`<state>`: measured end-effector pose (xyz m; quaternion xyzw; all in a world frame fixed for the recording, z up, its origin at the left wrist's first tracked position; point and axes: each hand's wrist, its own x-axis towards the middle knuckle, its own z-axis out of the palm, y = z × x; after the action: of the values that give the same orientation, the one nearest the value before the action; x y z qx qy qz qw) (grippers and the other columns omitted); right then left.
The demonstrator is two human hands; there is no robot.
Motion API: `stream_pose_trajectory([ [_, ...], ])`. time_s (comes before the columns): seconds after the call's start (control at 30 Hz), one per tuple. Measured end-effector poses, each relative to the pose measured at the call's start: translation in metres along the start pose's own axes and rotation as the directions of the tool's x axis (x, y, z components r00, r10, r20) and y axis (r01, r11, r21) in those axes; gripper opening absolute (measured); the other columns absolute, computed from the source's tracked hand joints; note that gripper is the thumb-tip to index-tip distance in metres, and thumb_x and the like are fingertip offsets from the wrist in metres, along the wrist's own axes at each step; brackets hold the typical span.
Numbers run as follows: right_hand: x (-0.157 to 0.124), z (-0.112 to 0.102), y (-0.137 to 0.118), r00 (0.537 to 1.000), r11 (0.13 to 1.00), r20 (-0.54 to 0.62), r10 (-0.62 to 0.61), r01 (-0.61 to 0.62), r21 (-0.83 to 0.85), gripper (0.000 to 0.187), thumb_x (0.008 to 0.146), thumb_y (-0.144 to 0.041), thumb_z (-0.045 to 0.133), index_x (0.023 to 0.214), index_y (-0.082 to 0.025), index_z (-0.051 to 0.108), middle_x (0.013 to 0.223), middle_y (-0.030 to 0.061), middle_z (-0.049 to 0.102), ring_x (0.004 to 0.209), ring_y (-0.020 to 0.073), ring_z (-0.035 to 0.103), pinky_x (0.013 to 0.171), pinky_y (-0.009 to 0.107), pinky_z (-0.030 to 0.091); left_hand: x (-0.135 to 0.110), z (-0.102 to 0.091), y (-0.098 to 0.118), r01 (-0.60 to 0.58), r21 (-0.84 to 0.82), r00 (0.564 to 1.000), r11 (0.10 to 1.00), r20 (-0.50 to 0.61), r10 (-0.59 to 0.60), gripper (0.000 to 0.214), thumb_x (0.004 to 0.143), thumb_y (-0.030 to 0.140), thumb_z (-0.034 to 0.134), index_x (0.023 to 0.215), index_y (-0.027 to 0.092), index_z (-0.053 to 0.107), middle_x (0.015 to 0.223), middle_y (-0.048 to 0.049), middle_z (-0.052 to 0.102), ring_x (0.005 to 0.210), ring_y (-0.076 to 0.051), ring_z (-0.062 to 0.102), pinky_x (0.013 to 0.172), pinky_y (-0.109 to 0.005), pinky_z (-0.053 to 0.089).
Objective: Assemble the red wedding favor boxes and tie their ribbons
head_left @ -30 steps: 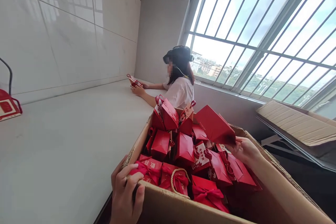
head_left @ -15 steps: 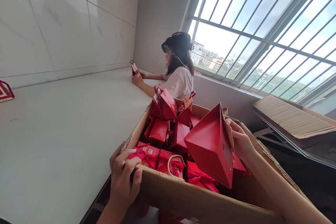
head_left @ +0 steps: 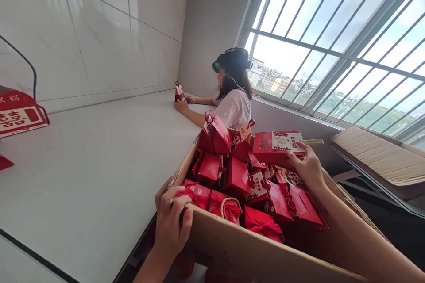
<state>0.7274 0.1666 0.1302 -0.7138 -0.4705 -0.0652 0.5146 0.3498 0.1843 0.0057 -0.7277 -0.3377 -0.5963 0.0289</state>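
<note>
Left hand [head_left: 173, 219] grips the carton [head_left: 229, 243] at its near-left corner, probably to steady it. Right hand [head_left: 308, 164] pinches a red gift box [head_left: 264, 154] by its ribbon [head_left: 314, 142] end above the packed boxes [head_left: 237, 176], label [head_left: 281, 141] visible; underside grip hidden.

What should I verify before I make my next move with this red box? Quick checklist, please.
1. Right hand holding the red box: ok, gripping one end.
2. Left hand bracing the carton: ok, fingers over its near left corner.
3. Co-worker's hands away from the carton: ok, at a small gift box farther off.
4. Everything below the carton's top: not ok, the far left boxes stick up.
5. Contents inside the red box: cannot tell.
</note>
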Motion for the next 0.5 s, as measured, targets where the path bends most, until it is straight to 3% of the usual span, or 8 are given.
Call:
stream_pose_trajectory([
  [0.1, 0.003, 0.028, -0.009, 0.979, 0.973, 0.15, -0.138, 0.163, -0.166, 0.054, 0.068, -0.034, 0.069, 0.116, -0.014, 0.054, 0.116, 0.0169, 0.059, 0.106, 0.032, 0.057, 0.098, 0.049, 0.042, 0.0, -0.003, 0.001, 0.011, 0.001, 1.0, 1.0, 0.022, -0.011, 0.015, 0.087, 0.016, 0.041, 0.092, 0.021, 0.054, 0.102, -0.0083, 0.054, 0.104, -0.023, 0.051, 0.092, -0.043, 0.047],
  [0.23, 0.009, 0.055, -0.022, 0.867, 0.781, 0.43, -0.251, 0.444, -0.439, 0.047, 0.081, -0.027, 0.053, 0.126, -0.017, 0.044, 0.116, 0.0166, 0.057, 0.096, 0.0307, 0.062, 0.077, 0.043, 0.052, 0.001, -0.005, 0.004, 0.048, -0.009, 0.998, 0.999, 0.043, -0.047, 0.014, 0.087, 0.016, 0.042, 0.09, 0.022, 0.054, 0.1, -0.0073, 0.054, 0.106, -0.023, 0.051, 0.091, -0.042, 0.048],
  [0.33, 0.012, 0.068, -0.028, 0.844, 0.719, 0.473, -0.253, 0.491, -0.492, 0.034, 0.083, -0.019, 0.046, 0.118, -0.017, 0.048, 0.11, 0.0139, 0.056, 0.079, 0.0254, 0.065, 0.067, 0.036, 0.052, 0.002, -0.007, 0.007, 0.047, -0.019, 0.998, 0.999, 0.051, -0.046, 0.014, 0.088, 0.017, 0.041, 0.09, 0.022, 0.054, 0.098, -0.0066, 0.054, 0.102, -0.021, 0.052, 0.093, -0.043, 0.048],
  [0.5, 0.01, 0.079, -0.03, 0.857, 0.695, 0.44, -0.269, 0.489, -0.526, 0.027, 0.081, -0.016, 0.051, 0.108, -0.014, 0.052, 0.096, 0.0108, 0.054, 0.056, 0.0189, 0.059, 0.051, 0.03, 0.045, 0.004, -0.01, 0.009, 0.066, -0.031, 0.995, 0.997, 0.079, -0.064, 0.014, 0.088, 0.015, 0.042, 0.092, 0.022, 0.054, 0.104, -0.0077, 0.055, 0.113, -0.023, 0.048, 0.094, -0.043, 0.049],
])
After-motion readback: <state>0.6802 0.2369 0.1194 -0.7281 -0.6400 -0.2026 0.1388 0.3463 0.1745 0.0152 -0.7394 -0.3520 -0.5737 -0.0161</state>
